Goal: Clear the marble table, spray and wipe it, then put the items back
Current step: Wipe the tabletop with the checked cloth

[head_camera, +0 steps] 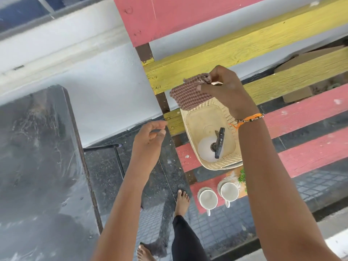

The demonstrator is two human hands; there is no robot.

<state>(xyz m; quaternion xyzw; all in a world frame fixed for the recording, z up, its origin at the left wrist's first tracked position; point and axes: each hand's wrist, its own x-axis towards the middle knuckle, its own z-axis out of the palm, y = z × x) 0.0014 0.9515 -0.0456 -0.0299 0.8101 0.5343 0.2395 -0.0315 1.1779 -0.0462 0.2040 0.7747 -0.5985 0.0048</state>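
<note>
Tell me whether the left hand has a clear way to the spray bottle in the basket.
Probably yes: the left hand is empty and open beside the basket, and the spray bottle lies uncovered; the cloth hangs over the far rim only.

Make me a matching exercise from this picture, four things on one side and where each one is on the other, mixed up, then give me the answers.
1. brown cloth
2. spray bottle
3. two white mugs
4. basket

A. lying inside the basket
B. pinched in the right hand
C. on the red and yellow bench, by the yellow slat
D. on the bench's near red slat

Pairs: 1-B, 2-A, 3-D, 4-C
</note>
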